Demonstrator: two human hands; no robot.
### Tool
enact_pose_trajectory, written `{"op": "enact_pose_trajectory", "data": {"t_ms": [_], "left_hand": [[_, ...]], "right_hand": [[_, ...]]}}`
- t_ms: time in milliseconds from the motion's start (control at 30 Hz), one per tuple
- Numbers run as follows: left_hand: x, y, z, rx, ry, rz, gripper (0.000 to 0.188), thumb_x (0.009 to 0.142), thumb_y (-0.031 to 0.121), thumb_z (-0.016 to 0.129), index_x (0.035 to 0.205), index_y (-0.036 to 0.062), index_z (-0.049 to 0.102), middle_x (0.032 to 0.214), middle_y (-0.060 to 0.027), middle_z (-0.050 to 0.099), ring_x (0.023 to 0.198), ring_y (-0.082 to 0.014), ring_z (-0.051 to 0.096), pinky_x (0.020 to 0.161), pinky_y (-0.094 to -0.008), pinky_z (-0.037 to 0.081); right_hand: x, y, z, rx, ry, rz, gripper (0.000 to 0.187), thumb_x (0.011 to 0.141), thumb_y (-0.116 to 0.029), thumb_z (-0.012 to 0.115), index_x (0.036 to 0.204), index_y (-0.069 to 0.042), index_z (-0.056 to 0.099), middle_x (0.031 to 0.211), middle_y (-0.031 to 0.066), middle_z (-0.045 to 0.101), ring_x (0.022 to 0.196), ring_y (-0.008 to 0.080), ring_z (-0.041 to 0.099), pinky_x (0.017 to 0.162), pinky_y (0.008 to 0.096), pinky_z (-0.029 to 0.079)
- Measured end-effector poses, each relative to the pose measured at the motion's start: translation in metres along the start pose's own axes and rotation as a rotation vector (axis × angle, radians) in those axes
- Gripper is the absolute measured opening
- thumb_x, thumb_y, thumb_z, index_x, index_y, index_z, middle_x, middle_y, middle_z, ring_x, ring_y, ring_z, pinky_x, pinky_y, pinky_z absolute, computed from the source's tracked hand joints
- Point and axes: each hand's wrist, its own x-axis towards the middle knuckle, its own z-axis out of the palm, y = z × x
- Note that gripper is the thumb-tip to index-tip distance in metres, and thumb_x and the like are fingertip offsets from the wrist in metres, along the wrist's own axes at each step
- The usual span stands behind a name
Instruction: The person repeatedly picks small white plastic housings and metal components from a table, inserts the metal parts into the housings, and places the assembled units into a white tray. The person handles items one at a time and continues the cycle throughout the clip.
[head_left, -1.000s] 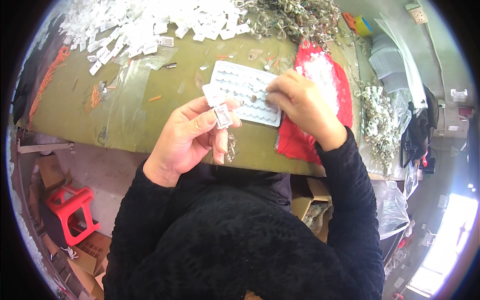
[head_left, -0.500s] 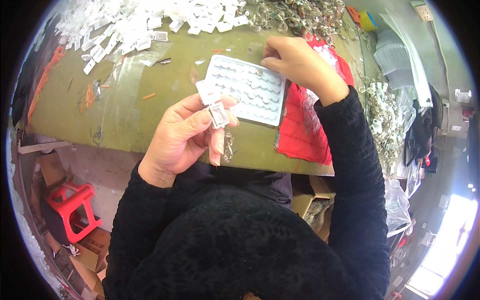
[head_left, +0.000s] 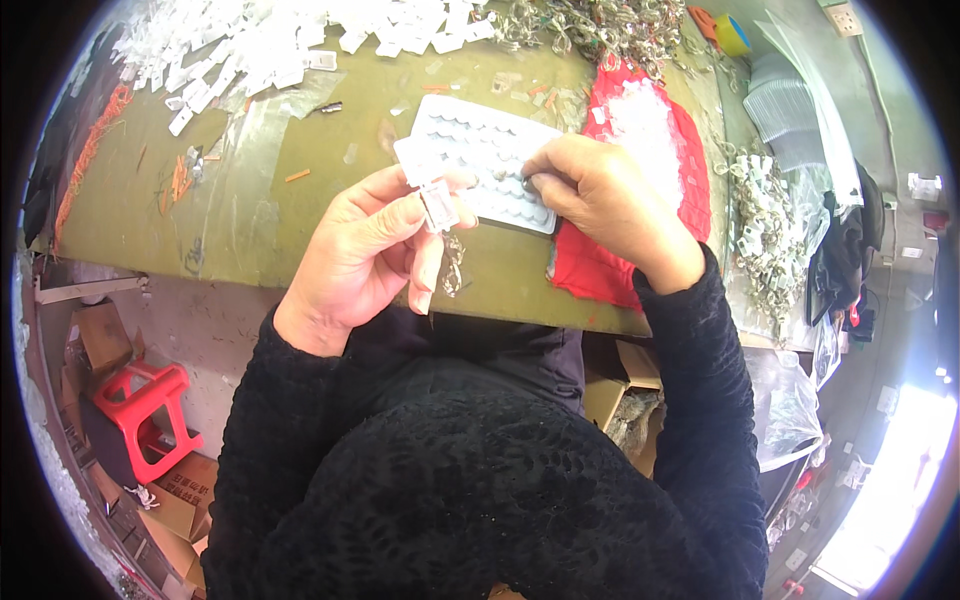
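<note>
My left hand [head_left: 362, 240] is closed around a small white plastic case [head_left: 440, 206], its flap standing open and its hollow side facing up. A thin clear cord [head_left: 452, 272] hangs below those fingers. Right of it lies a pale tray [head_left: 478, 112] with rows of round pockets, a few holding small silvery discs. My right hand [head_left: 615, 200] is over the tray's right side, thumb and forefinger pinched together. A tiny dark bit shows at those fingertips, too small to name.
White plastic cases [head_left: 250, 50] are heaped at the far left, tangled cords [head_left: 600, 30] at the far middle. Red cloth [head_left: 590, 265] lies right of the tray, with clear plastic bits on it. More corded cases [head_left: 765, 230] hang at the right edge. A red stool [head_left: 150, 410] stands below left.
My right hand has come nearer and down from the tray's far right corner to its right side. My left hand still holds the white case, shifted slightly.
</note>
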Motion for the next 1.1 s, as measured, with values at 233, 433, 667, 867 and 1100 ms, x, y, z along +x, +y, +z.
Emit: {"op": "enact_pose_trajectory", "data": {"t_ms": [233,433,667,867,1100], "left_hand": [[0.000,0.000,0.003,0.047,0.063,0.024,0.041,0.098,0.014,0.057,0.128,-0.0123,0.051,0.102,-0.0235,0.067,0.055,-0.0169,0.062,0.040,-0.0278,0.053],[0.002,0.001,0.004,0.079,0.102,-0.015,0.039,0.097,0.014,0.059,0.127,-0.0112,0.053,0.102,-0.0227,0.068,0.055,-0.0176,0.062,0.045,-0.0287,0.054],[0.003,0.000,0.003,0.043,0.063,0.000,0.044,0.091,0.017,0.069,0.125,-0.0079,0.056,0.099,-0.0190,0.069,0.055,-0.0185,0.063,0.049,-0.0273,0.053],[0.003,-0.002,0.003,0.042,0.070,0.007,0.032,0.092,0.017,0.068,0.116,-0.0024,0.060,0.086,-0.0135,0.069,0.052,-0.0187,0.062,0.048,-0.0274,0.053],[0.004,-0.002,0.003,0.017,0.082,-0.014,0.024,0.093,0.018,0.067,0.107,-0.0001,0.059,0.085,-0.0153,0.069,0.054,-0.0194,0.065,0.047,-0.0285,0.054]], "right_hand": [[-0.012,-0.011,0.011,-0.294,0.040,-0.056,0.014,0.088,-0.010,0.064,0.099,-0.004,0.068,0.091,0.0131,0.063,0.081,0.0338,0.065,0.070,0.0390,0.053],[-0.019,-0.017,0.017,-0.417,0.087,-0.038,0.011,0.087,-0.010,0.063,0.096,-0.003,0.062,0.091,0.0141,0.061,0.081,0.0340,0.063,0.069,0.0398,0.052],[-0.012,-0.035,0.006,-0.180,0.172,-0.120,0.016,0.081,-0.005,0.071,0.094,-0.003,0.061,0.085,0.0119,0.060,0.072,0.0279,0.062,0.064,0.0360,0.051],[0.009,-0.061,0.015,-0.129,0.357,-0.519,0.025,0.075,0.002,0.075,0.097,-0.001,0.063,0.080,0.0098,0.060,0.066,0.0257,0.062,0.056,0.0344,0.050],[0.010,-0.061,0.014,0.000,0.279,-0.490,0.025,0.075,0.007,0.074,0.097,-0.001,0.066,0.078,0.0096,0.060,0.066,0.0238,0.062,0.057,0.0327,0.049]]}}
